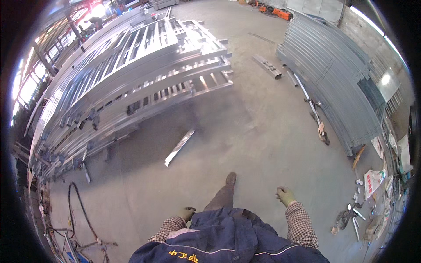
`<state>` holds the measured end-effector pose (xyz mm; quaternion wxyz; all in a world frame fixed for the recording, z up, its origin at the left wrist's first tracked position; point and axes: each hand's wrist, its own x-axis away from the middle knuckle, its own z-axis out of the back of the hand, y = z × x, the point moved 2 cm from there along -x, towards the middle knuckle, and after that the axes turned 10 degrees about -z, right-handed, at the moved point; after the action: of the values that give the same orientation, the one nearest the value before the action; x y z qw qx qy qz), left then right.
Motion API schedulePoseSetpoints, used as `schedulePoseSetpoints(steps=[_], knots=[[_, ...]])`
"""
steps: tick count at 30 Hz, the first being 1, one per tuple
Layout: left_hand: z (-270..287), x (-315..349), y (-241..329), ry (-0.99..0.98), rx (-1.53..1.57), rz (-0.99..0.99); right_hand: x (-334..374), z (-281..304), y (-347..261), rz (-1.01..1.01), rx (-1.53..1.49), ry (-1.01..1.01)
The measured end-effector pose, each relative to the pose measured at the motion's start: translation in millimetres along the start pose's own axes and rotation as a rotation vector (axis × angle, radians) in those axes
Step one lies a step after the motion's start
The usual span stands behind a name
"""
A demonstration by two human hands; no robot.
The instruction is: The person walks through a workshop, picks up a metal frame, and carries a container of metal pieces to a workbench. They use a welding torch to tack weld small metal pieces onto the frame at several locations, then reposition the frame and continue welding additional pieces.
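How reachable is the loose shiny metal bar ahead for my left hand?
Likely not without moving closer and bending: the left hand is beside your jacket, the metal bar on the floor ahead, though nothing visible blocks the way.

Harsh daylight from left openings (29, 87); glare on stacked frames (127, 57), soft shadow across floor (263, 144); edges bowed, rim black.

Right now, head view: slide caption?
Gloved left hand and right hand above the workshop floor, metal frames ahead left, grey stack ahead right.
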<state>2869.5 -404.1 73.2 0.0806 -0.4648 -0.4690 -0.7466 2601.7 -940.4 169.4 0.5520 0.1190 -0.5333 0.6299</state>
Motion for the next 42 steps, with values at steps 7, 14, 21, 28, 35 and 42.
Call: schedulePoseSetpoints(steps=[7, 14, 21, 28, 35, 42], knots=[[-39, -157, 193, -0.068, -0.336, -0.102, -110, 39, -100, -0.252, 0.019, -0.113], [-86, -316, 513, -0.136, -0.296, -0.345, -166, 111, -42, -0.564, -0.271, 0.055], [-139, -437, 799, -0.016, -0.135, -0.558, -343, 150, -63, -0.358, 0.303, -0.148], [-154, -506, 1007, 0.302, -0.189, -0.518, -545, 294, -320, 0.131, 0.877, -0.057], [-115, -622, 1139, 0.75, -0.178, -0.584, -715, 440, -628, -0.307, -0.163, 0.108], [-69, -748, 1279, 0.832, -0.408, -0.065, -819, 450, -792, -0.532, -0.063, -0.02]])
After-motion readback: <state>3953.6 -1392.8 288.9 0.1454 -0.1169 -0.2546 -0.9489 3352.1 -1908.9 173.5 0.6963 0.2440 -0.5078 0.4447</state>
